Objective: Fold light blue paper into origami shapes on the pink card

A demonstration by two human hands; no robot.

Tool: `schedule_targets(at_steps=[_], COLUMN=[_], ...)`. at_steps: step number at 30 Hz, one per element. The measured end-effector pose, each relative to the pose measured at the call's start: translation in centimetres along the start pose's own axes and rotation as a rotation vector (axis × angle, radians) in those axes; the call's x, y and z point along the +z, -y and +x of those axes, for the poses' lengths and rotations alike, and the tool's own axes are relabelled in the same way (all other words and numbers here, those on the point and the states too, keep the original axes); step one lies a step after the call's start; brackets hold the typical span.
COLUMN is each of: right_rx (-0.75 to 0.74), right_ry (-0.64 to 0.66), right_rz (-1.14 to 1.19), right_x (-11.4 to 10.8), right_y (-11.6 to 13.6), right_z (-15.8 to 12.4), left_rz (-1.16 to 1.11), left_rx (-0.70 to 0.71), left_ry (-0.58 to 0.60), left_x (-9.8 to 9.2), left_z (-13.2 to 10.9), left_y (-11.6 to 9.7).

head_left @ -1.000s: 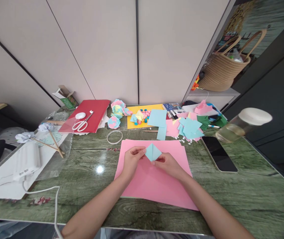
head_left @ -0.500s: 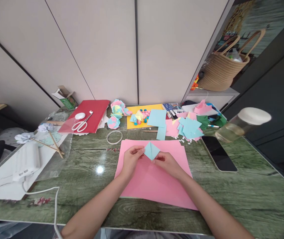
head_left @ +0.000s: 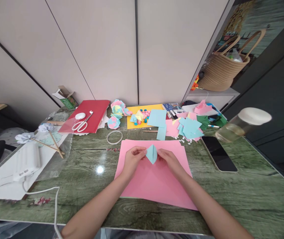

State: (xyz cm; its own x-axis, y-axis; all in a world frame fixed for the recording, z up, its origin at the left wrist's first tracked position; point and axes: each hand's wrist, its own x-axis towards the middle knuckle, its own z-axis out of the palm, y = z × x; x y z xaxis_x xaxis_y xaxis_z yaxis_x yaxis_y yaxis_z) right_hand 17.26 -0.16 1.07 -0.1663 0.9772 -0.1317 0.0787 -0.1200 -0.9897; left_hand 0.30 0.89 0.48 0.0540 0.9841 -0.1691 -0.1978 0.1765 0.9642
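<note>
A small folded light-blue paper (head_left: 152, 153) is held just above a large pink sheet (head_left: 154, 179) on the green table. My left hand (head_left: 132, 158) pinches its left edge with fingers closed. My right hand (head_left: 169, 160) presses against its right side, fingers closed on the paper. The piece now looks like a narrow kite with its point toward me.
Behind the pink sheet lie a tape ring (head_left: 114, 136), blue and pink paper squares (head_left: 189, 128), a yellow sheet (head_left: 142, 116) with small pieces, paper flowers (head_left: 117, 111), scissors (head_left: 82, 124) on a red folder. A phone (head_left: 218, 153) and jar (head_left: 241, 126) sit right; a white power bank (head_left: 26, 161) left.
The right flap of the blue paper has been folded in toward the middle, so the piece went from a wide diamond to a narrow shape. My right hand moved up and left.
</note>
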Motion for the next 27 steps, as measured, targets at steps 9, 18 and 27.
schedule_targets(at_steps=[9, 18, 27], right_rx=[-0.002, 0.025, -0.03], right_ry=[0.07, 0.008, 0.061], right_rz=[-0.08, -0.147, -0.088], right_x=[-0.17, 0.26, 0.01], right_y=[0.36, 0.2, 0.29], right_z=[-0.03, -0.17, -0.24], left_rz=[0.092, 0.154, 0.063], left_rx=[0.045, 0.082, 0.012], left_ry=[0.09, 0.171, 0.146], left_x=[0.6, 0.61, 0.32], left_z=[-0.39, -0.35, -0.48], left_y=[-0.35, 0.04, -0.05])
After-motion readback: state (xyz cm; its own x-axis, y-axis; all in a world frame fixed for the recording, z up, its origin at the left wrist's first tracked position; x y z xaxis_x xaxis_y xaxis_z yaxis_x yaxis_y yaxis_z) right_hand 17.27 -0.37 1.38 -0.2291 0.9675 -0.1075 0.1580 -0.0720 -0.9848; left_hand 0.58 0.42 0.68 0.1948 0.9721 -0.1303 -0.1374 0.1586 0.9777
